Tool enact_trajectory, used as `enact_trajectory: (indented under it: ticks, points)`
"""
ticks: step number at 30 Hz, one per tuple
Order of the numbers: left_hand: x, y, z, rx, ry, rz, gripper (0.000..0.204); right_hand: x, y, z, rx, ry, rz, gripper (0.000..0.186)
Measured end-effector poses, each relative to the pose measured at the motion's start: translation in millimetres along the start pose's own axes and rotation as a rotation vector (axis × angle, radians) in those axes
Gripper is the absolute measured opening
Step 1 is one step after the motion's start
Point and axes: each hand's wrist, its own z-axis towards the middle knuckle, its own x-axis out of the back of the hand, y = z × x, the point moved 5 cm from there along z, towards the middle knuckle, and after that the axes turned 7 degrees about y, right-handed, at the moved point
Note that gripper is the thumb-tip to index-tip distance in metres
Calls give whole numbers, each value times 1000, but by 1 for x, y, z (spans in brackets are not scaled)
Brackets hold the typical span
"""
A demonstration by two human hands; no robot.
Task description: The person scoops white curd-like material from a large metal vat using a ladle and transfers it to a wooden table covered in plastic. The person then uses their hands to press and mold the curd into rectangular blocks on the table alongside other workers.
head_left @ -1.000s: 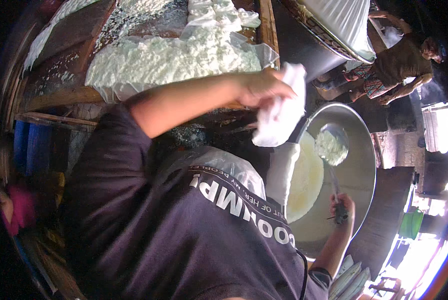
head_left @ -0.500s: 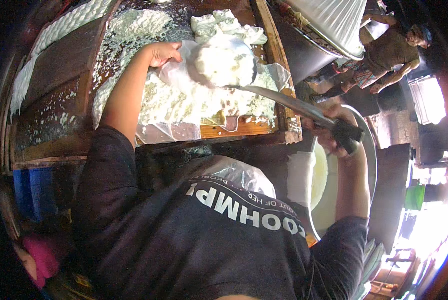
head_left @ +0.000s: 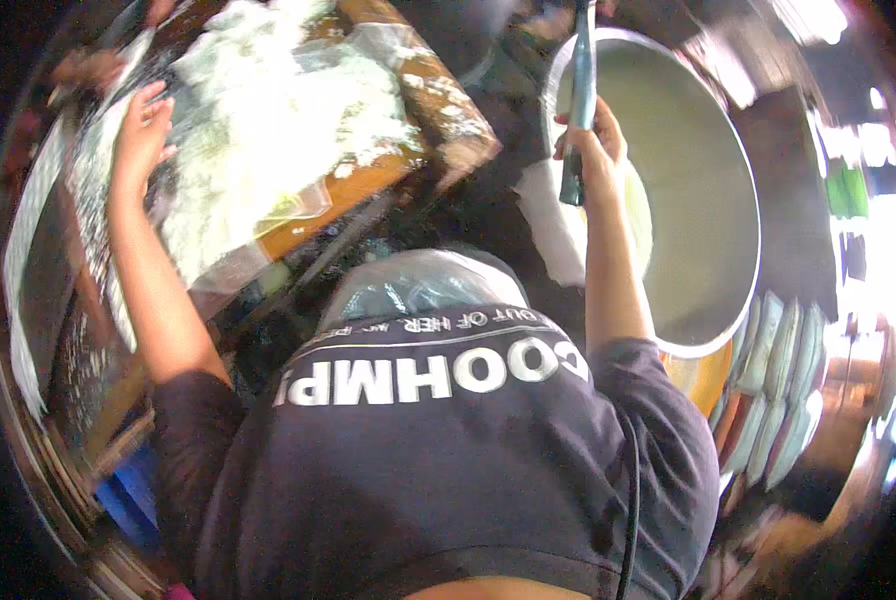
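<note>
Dark, crowded and wet was the work place around you, with a wooden tray (head_left: 448, 140) on your left and a big round metal pot (head_left: 738, 200) on your right. Your two hands were far apart. Your left hand (head_left: 140, 135) lay flat and open on the clear plastic sheet (head_left: 298, 205) at the edge of the tray, pressing it down. It was not gripping anything.

White crumbly curd (head_left: 268, 110) was heaped on that sheet. It looked soft, wet and loose, so it would likely break and slide if you grabbed it. Scooping it, or lifting it by the sheet under it, seemed the better way.

Your right hand (head_left: 590, 140) was closed tight around the dark handle end of a long ladle (head_left: 580, 90). The ladle ran up over the pot and out of the top of the picture, so its bowl could not be seen. It looked stiff and long, and maybe slippery when wet, so holding it low on the grip seemed wise.

Pale milky liquid (head_left: 668, 150) sat in the pot. Stacked flat trays (head_left: 778, 380) stood beside it.
</note>
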Motion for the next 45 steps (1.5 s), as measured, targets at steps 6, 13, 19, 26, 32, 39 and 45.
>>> enact_trajectory:
  ticks: [6, 13, 19, 26, 32, 39, 45]
  points:
    - [-264, 146, -213, 292, -1558, -633, 48, 242, 145, -12, -483, 791, -339, 28]
    - [-457, 19, -258, 927, -1119, -426, 35, 307, 377, -87, -1152, 1194, 639, 16]
    - [-461, -10, -259, 1095, -832, -421, 31, 363, 438, -144, -1303, 1289, 1018, 10]
    - [-461, 42, -272, 404, -1065, -216, 38, 467, 481, -130, -1037, 1283, 943, 7]
    - [-449, 10, -272, 1083, -884, -431, 36, 503, 490, -109, -854, 1193, 902, 9]
    - [-400, -28, -249, 933, -367, -580, 28, 521, 445, -69, -897, 1049, 731, 6]
    - [-385, -3, -302, 1138, -802, -184, 79, 510, 364, -11, -878, 729, 895, 5]
